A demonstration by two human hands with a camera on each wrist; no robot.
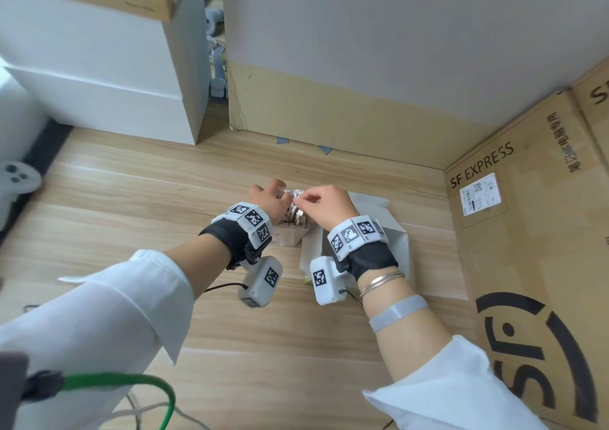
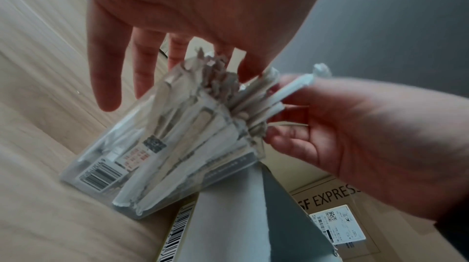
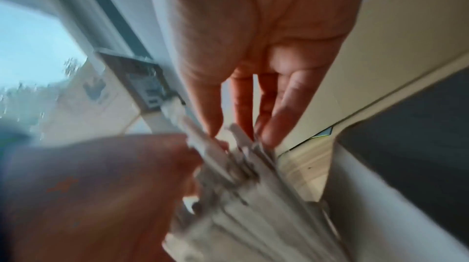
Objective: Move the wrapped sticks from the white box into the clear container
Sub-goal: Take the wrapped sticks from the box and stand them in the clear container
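Item: bundle of white paper-wrapped sticks (image 2: 203,125), thin, twisted at the ends. Location: standing packed in a clear rectangular plastic container (image 2: 106,166) with a barcode label on its wall; the stick tops fan out above the rim. In the head view the same wrapped sticks (image 1: 293,215) show between the two hands, the container (image 1: 291,235) largely hidden behind the left wrist.

Item: white cardboard box (image 1: 392,231), flaps open. Location: on the desk just right of the container, partly under the right forearm; one grey-white flap (image 2: 228,216) rises beside the container's base.

Item: right hand (image 2: 368,146). State: thumb and curled fingers (image 2: 286,140) pinch a few of the sticks near their upper ends, at the right side of the bundle.

Item: left hand (image 2: 190,5). State: above the bundle, fingers (image 2: 106,77) straight and spread; fingertips reach the stick tops, and the right wrist view, though blurred, shows them touching there.

Item: pale wood-grain desk (image 1: 164,182), bearing container and box.

Surrounding: large brown cardboard carton printed "SF EXPRESS" (image 1: 527,231) at right; white cabinet (image 1: 115,76) at rear left; white game-style controller (image 1: 18,179) at far left edge; green cable (image 1: 131,383) at lower left.
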